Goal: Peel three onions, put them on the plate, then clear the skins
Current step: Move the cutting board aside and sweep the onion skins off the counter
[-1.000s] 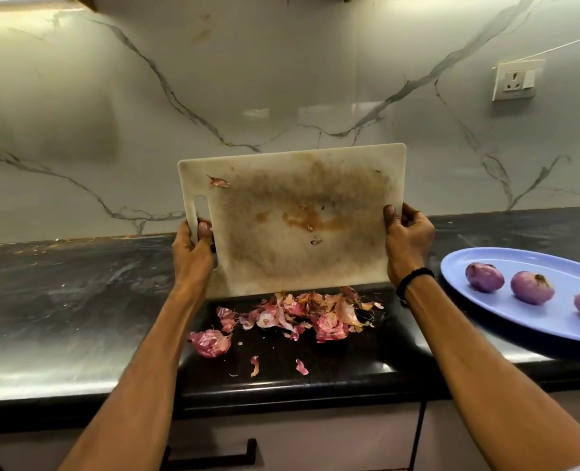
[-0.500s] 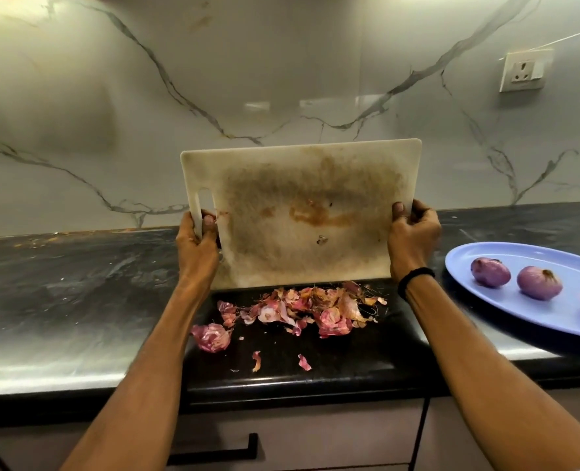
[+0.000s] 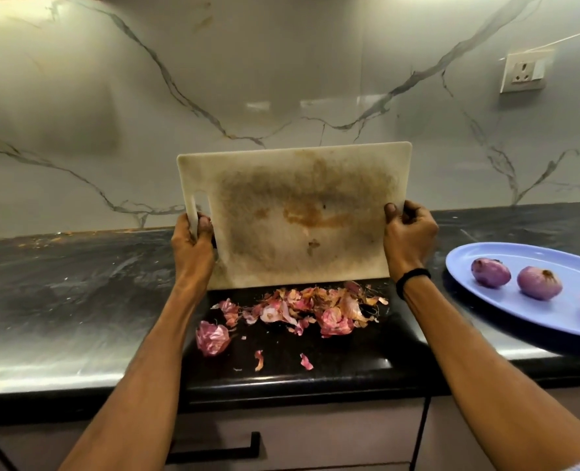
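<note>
Left hand [image 3: 193, 248] and right hand [image 3: 409, 237] clamp the sides of the stained cutting board [image 3: 295, 205] (upright) above the onion skins [image 3: 302, 307]. 3 peeled onions [image 3: 538, 282] lie on the blue plate [image 3: 465, 270], 1 cut off at the frame edge.

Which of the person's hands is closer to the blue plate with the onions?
Right. The right hand grips the cutting board's right edge, a short gap left of the plate; the left hand grips the board's handle end, on the far side from the plate.
</note>
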